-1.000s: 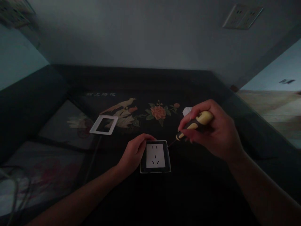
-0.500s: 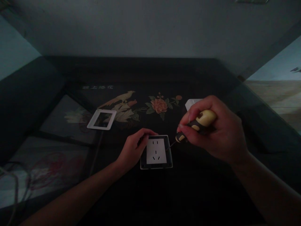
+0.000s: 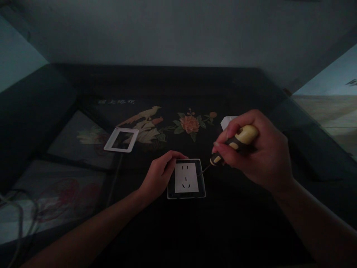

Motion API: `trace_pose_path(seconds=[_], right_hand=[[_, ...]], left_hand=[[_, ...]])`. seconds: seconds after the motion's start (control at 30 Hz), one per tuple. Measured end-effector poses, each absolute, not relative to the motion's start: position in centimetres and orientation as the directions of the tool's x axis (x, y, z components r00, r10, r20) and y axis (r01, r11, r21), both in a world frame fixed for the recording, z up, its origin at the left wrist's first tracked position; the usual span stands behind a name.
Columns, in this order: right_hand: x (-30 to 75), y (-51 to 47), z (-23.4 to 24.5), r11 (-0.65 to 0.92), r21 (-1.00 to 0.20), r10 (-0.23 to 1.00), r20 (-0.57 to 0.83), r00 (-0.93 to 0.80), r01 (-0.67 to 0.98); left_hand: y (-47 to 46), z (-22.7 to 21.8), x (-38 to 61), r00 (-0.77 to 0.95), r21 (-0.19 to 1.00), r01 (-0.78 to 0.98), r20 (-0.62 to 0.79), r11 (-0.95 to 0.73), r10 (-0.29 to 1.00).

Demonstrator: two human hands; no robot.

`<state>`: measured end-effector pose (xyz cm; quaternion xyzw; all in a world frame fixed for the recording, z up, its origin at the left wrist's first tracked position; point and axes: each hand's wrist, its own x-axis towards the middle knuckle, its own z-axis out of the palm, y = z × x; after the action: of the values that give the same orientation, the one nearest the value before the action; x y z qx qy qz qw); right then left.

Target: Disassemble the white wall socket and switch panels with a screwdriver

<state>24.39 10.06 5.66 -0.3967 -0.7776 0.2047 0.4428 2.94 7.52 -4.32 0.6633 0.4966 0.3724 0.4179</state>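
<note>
A wall socket (image 3: 186, 178) with a white slotted face and a dark surround lies on the dark tabletop in front of me. My left hand (image 3: 161, 169) grips its upper left edge, fingers along the top side and thumb by the face. In my right hand (image 3: 253, 149) is a screwdriver (image 3: 241, 139) with a yellow and black handle, held tilted. Its thin shaft slants down to the left, and the tip meets the right side of the socket's white face. A white cover frame (image 3: 121, 140) with a square opening lies to the left, apart from both hands.
Behind my right hand a white box-like thing (image 3: 226, 122) is partly hidden. The glossy dark table (image 3: 173, 83) bears a bird and flower picture and ends at a grey wall (image 3: 167, 33). Pale cables (image 3: 20, 219) hang at the lower left.
The whole view has shifted very slightly. My right hand and the screwdriver have barely moved, with the tip still at the socket's right side. My left hand keeps its hold.
</note>
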Motion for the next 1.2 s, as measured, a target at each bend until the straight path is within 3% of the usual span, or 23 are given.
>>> trace_pose_path(seconds=[0.4,1.0,1.2], right_hand=[[24.3,8.0,6.5,0.658,-0.594,0.753,0.504,-0.423,0.464],[23.1,8.4,6.5,0.689,-0.532,0.723,0.557,-0.409,0.492],[22.7,10.1,7.2,0.678,-0.536,0.735,0.491,-0.468,0.503]], left_hand=[[7.5,-3.9,3.0,0.228,0.922,0.349,0.091,-0.169,0.969],[7.7,-4.2,3.1,0.21,0.911,0.357,0.134,-0.204,0.968],[8.3,-4.4,2.8,0.13,0.914,0.362,0.145,-0.183,0.981]])
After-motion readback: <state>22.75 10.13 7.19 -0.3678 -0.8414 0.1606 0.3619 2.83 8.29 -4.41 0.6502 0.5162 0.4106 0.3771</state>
